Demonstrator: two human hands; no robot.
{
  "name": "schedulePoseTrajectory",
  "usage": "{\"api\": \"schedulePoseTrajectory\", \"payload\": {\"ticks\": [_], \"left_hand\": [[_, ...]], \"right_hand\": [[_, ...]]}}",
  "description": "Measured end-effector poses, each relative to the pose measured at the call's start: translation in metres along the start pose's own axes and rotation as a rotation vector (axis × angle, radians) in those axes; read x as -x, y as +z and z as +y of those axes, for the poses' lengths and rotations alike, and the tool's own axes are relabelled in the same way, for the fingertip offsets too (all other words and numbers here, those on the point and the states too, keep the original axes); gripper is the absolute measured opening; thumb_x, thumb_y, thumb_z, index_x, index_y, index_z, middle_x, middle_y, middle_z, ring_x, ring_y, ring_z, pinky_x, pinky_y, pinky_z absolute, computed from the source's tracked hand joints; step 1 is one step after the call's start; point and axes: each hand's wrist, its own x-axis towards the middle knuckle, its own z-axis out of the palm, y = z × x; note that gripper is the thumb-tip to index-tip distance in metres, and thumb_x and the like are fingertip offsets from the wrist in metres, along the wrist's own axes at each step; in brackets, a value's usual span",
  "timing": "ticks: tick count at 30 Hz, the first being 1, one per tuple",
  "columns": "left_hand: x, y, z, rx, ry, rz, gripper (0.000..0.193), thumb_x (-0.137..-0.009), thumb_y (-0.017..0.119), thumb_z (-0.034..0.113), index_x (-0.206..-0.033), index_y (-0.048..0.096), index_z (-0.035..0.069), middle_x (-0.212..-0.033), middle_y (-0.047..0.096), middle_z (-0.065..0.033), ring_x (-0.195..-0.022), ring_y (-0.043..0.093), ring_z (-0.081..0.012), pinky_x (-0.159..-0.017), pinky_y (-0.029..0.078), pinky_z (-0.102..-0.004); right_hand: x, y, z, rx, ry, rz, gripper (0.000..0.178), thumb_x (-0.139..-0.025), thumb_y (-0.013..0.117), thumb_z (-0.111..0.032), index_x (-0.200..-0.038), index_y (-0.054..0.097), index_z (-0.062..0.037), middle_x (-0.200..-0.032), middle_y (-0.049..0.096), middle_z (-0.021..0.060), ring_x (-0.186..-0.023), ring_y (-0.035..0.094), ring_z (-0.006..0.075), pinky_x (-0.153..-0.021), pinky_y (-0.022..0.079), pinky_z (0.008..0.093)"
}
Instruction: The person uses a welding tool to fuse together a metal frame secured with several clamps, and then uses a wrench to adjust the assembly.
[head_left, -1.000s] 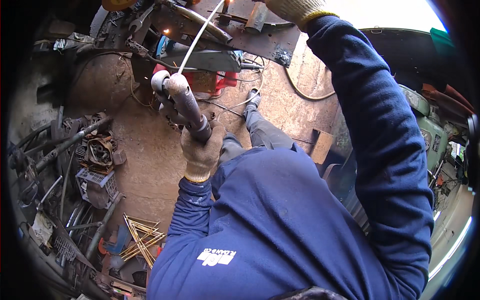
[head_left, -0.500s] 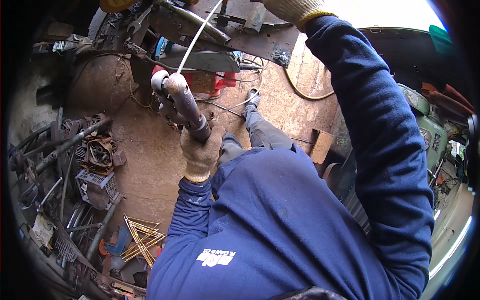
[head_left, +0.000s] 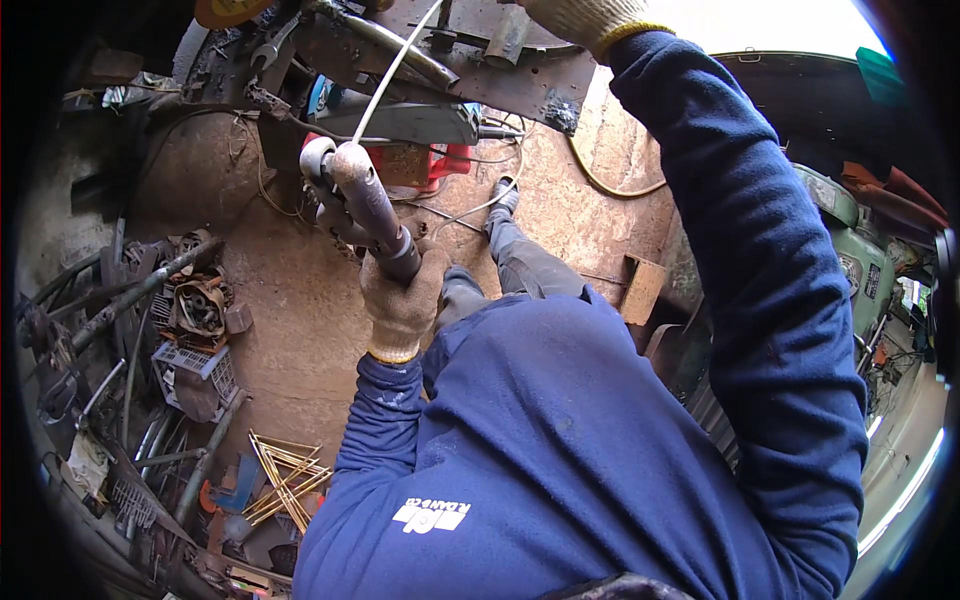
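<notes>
My left hand (head_left: 400, 308), in a knitted work glove with a yellow cuff edge, is closed around the lower end of a dark metal tube (head_left: 375, 210). The tube has a pale rounded tip, and a ring-ended metal part (head_left: 318, 160) lies close along its left side. From the upper edge a thin white rod or cable (head_left: 392, 75) runs down to the tube's tip; whether it touches, I cannot tell. My right hand (head_left: 590, 22), gloved likewise, is up at the top edge beside a metal plate (head_left: 550, 85). Its fingers lie mostly outside the picture.
Scrap metal and pipes (head_left: 105, 320) crowd the left side around a grey plastic crate (head_left: 215, 365). Several brass-coloured rods (head_left: 285, 480) lie lower left. Beyond the tube stand a grey-blue machine (head_left: 400, 118) and a red case (head_left: 450, 165). A hose (head_left: 605, 188) crosses the floor; a green machine (head_left: 865, 265) stands right.
The tube in my left hand has shifted very slightly up the picture. My right hand has moved barely at all, a touch to the left.
</notes>
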Motion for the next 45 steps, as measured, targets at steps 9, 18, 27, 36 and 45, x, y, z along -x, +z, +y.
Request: {"api": "schedulePoseTrajectory", "payload": {"ticks": [9, 18, 27, 36, 45], "left_hand": [[0.001, 0.000, 0.003, 0.036, -0.060, -0.004, 0.043, -0.082, 0.072, -0.003, -0.123, 0.057, -0.004, -0.087, 0.068, -0.0074, -0.070, 0.065, -0.0127, -0.064, 0.053, -0.0266], [0.001, 0.009, 0.026, -0.180, 0.075, 0.096, 0.025, -0.082, 0.078, 0.003, -0.105, 0.068, 0.002, -0.085, 0.067, -0.0119, -0.071, 0.070, -0.0228, -0.063, 0.056, -0.0386], [0.000, 0.005, 0.042, 0.412, -0.210, 0.091, 0.038, -0.085, 0.066, -0.003, -0.121, 0.055, -0.005, -0.085, 0.067, -0.0091, -0.072, 0.070, -0.0174, -0.071, 0.058, -0.0302], [0.007, -0.006, -0.002, -0.077, -0.003, 0.106, 0.043, -0.084, 0.069, -0.004, -0.125, 0.056, -0.005, -0.090, 0.068, -0.0113, -0.073, 0.069, -0.0178, -0.069, 0.059, -0.0318], [0.005, 0.002, -0.016, -0.239, 0.118, 0.102, 0.039, -0.083, 0.073, -0.001, -0.120, 0.061, -0.005, -0.091, 0.070, -0.0097, -0.077, 0.071, -0.0178, -0.072, 0.059, -0.0319]], "right_hand": [[0.001, -0.003, -0.001, 0.025, -0.005, -0.035, 0.034, -0.092, 0.071, -0.038, -0.096, 0.079, -0.0054, -0.096, 0.074, 0.0209, -0.095, 0.072, 0.0381, -0.084, 0.056, 0.0457], [-0.003, -0.002, 0.000, 0.067, 0.039, -0.084, 0.035, -0.093, 0.071, -0.039, -0.099, 0.079, -0.0057, -0.099, 0.075, 0.0208, -0.097, 0.072, 0.0380, -0.086, 0.056, 0.0457], [-0.001, 0.002, 0.013, 0.017, -0.158, 0.015, 0.029, -0.082, 0.072, -0.033, -0.093, 0.078, -0.0071, -0.084, 0.073, 0.0197, -0.084, 0.073, 0.0375, -0.074, 0.056, 0.0454], [-0.003, -0.002, -0.002, 0.034, 0.017, -0.035, 0.033, -0.091, 0.071, -0.037, -0.097, 0.079, -0.0054, -0.095, 0.074, 0.0217, -0.093, 0.072, 0.0385, -0.082, 0.056, 0.0462], [-0.001, -0.007, -0.004, 0.017, 0.039, -0.084, 0.031, -0.093, 0.071, -0.035, -0.100, 0.079, -0.0056, -0.098, 0.075, 0.0208, -0.097, 0.072, 0.0379, -0.085, 0.055, 0.0451]]}}
